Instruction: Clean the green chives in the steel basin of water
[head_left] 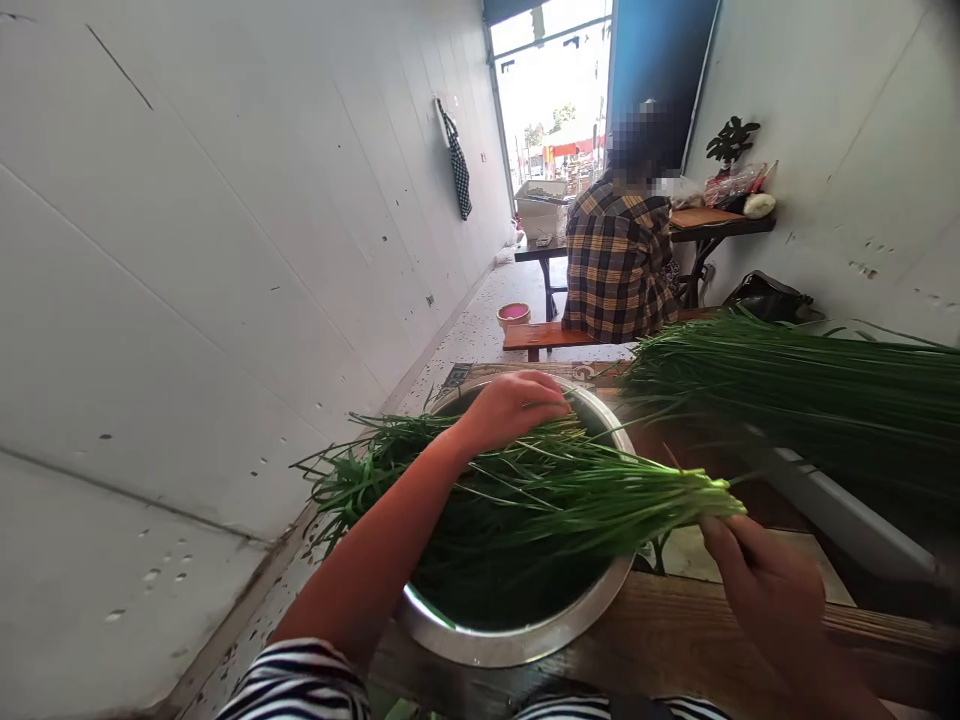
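A bunch of green chives (600, 490) lies across a round metal basin (525, 645), its pale cut ends pointing right and its leaf tips hanging over the left rim. My right hand (772, 575) grips the bunch from below, thumb and fingers closed at the pale ends. Over the far side of the basin, my left hand (517, 405) is closed, its fingertips pinched at some thin yellowish leaves (570, 422) among the green. Dark green leaves fill the shaded inside of the basin; what lies deeper cannot be made out.
A large heap of chives (795, 390) rests at right, above a pale container edge (840, 500). Beyond the basin, a person in a plaid shirt (615, 260) sits on a wooden bench (525, 338). A pink-filled bucket (514, 314) stands on the floor. A white wall (225, 250) runs along the left.
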